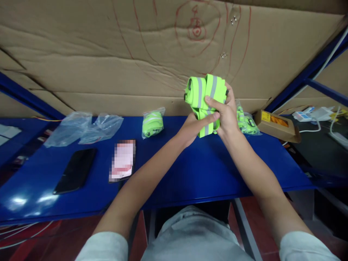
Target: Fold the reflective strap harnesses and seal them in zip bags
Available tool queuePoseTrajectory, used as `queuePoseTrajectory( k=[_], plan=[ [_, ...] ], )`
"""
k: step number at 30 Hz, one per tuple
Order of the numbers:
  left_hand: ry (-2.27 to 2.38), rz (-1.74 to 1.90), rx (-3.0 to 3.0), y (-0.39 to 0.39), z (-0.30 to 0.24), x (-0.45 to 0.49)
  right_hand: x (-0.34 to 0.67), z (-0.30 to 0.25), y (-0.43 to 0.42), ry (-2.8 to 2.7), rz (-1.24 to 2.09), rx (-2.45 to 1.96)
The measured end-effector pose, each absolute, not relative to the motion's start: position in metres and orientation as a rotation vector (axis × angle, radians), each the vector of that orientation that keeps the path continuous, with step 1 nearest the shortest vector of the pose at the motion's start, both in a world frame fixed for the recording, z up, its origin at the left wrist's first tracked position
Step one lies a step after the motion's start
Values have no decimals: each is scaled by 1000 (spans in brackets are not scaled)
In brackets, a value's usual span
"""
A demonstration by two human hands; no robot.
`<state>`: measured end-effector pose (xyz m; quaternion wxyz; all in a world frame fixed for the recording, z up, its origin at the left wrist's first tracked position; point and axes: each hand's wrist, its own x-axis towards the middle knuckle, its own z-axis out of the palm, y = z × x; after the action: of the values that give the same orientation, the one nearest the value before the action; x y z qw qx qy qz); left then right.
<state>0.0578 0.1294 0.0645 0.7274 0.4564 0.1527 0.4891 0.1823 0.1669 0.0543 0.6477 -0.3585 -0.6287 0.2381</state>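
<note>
Gripped above the blue bench [190, 174] between left hand [190, 127] and right hand [227, 115], fingers [215, 104] closed tight around it: a folded neon reflective strap [202, 92], not yet bagged. Already packed, seemingly, a bagged strap [152, 123] behind; lying unused at left, empty bags [81, 127].

Fingers of the left hand [190, 128] lie hidden behind the folded reflective band [205, 90], and the right hand [227, 112] screens most of the bagged bands [247, 123] behind it. The card [123, 160] beside the phone [75, 170] is pixelated (print unreadable); the power strip [338, 139] runs off the right edge.
</note>
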Motion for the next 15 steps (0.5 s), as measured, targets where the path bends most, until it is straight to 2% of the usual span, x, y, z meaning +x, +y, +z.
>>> queuePoseTrajectory(
  k=[9,15],
  plan=[
    [631,864,1325,156,68,14,197,110,124,-1857,695,-847],
    [668,689,1406,152,72,3,212,113,126,-1920,677,-871]
  ],
)
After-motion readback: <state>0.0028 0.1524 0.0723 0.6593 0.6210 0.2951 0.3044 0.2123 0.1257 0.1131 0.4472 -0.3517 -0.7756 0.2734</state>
